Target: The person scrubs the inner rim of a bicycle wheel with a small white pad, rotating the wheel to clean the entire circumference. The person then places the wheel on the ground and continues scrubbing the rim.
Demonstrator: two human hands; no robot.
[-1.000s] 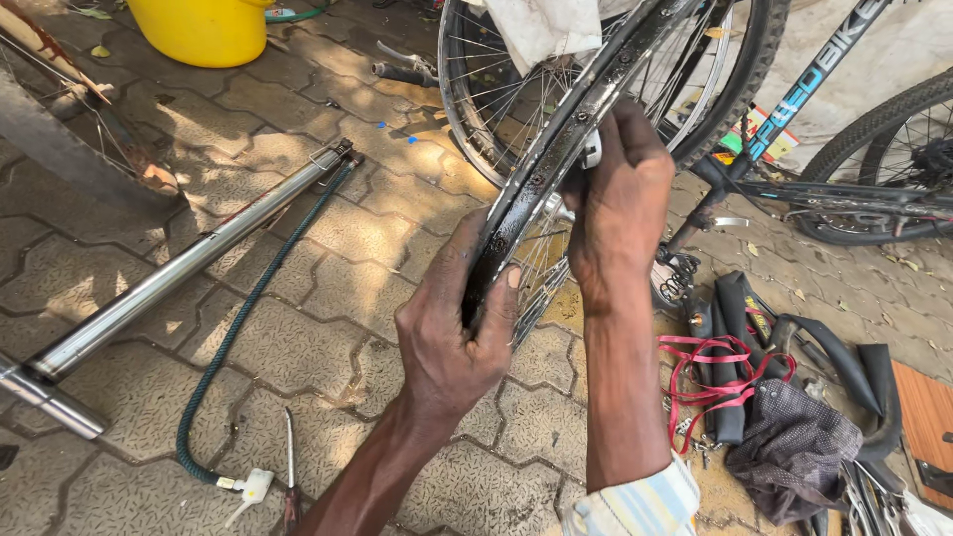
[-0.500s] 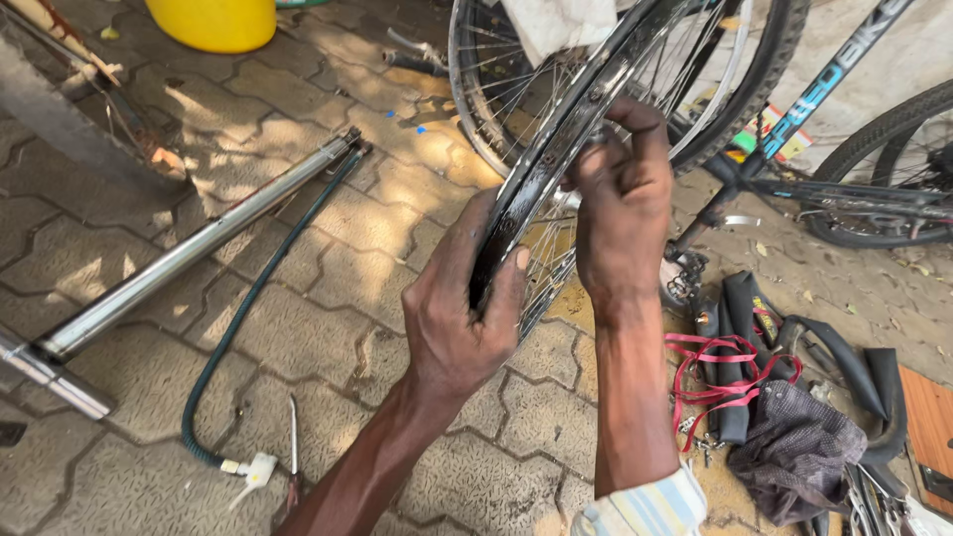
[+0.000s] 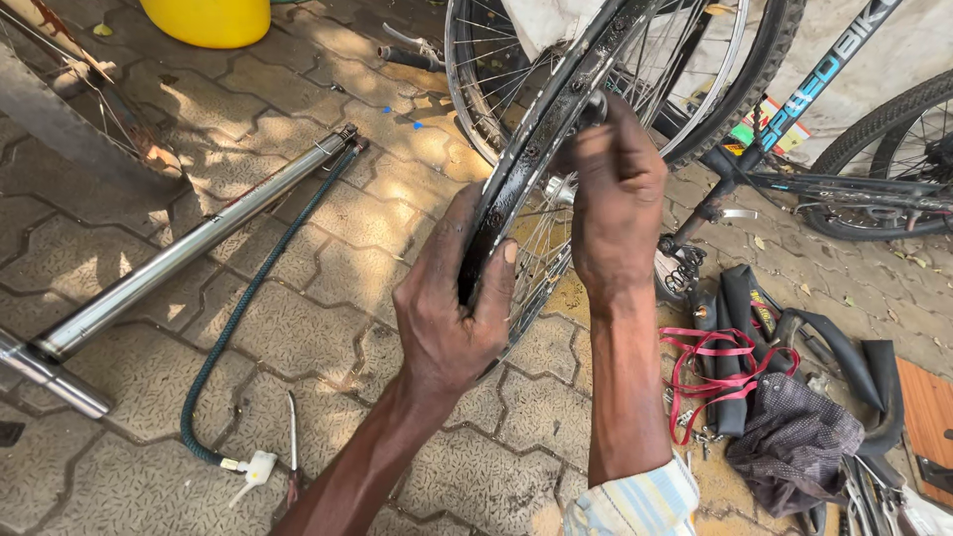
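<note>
Your left hand (image 3: 452,318) wraps the black bicycle wheel rim (image 3: 541,129), thumb pressed across its inner channel and fingers curled behind, holding the bare wheel upright and slanted above the paved ground (image 3: 328,248). Your right hand (image 3: 615,199) is closed over the rim higher up, fingers folded down against the metal near the spokes (image 3: 536,238); what the fingertips pinch there is hidden. The rim carries no tyre, and it runs from your left palm up toward the top edge of the view.

Behind it stands a second wheel with its tyre (image 3: 740,94) fitted, beside a parked bicycle frame (image 3: 824,79) with blue lettering. On the pavers to your left lies a long chrome floor pump (image 3: 199,243), its dark green hose (image 3: 238,318) curling to a white nozzle near your left forearm. A yellow tub (image 3: 208,20) sits at the top left. To your right, black inner tubes (image 3: 784,328), a red strap (image 3: 715,362) and a dark cloth (image 3: 794,442) lie in a heap.
</note>
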